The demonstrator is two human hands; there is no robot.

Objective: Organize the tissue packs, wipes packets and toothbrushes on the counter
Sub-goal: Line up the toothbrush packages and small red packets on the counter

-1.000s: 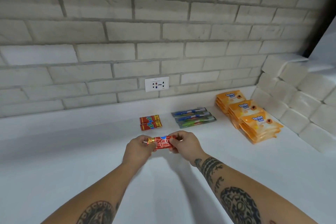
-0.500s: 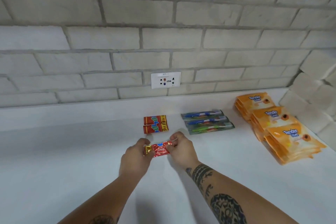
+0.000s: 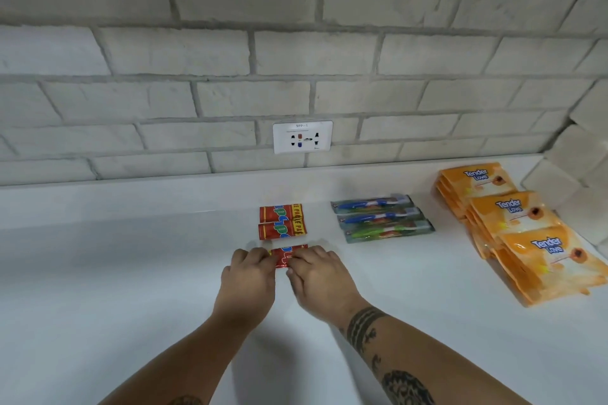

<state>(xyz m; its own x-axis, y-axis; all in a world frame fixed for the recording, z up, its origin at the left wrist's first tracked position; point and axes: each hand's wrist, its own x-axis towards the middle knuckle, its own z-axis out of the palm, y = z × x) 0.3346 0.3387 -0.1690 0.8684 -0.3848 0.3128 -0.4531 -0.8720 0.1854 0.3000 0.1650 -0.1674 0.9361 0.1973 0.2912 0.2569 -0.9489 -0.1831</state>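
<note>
A small red tissue pack (image 3: 287,255) lies on the white counter (image 3: 115,273), pinched at its ends by my left hand (image 3: 248,279) and my right hand (image 3: 317,276). Just behind it, two matching red tissue packs (image 3: 283,221) lie side by side in a row. To the right, three packaged toothbrushes (image 3: 381,218), two blue and one green, lie parallel. Three overlapping stacks of orange wipes packets (image 3: 513,223) run along the right side.
A grey brick wall (image 3: 296,59) backs the counter and carries a white power socket (image 3: 302,136). A brick corner (image 3: 579,154) juts in at the far right behind the wipes.
Both hands carried the red tissue pack forward and lowered it to the counter just in front of the two red packs. The camera tilted down and closer.
</note>
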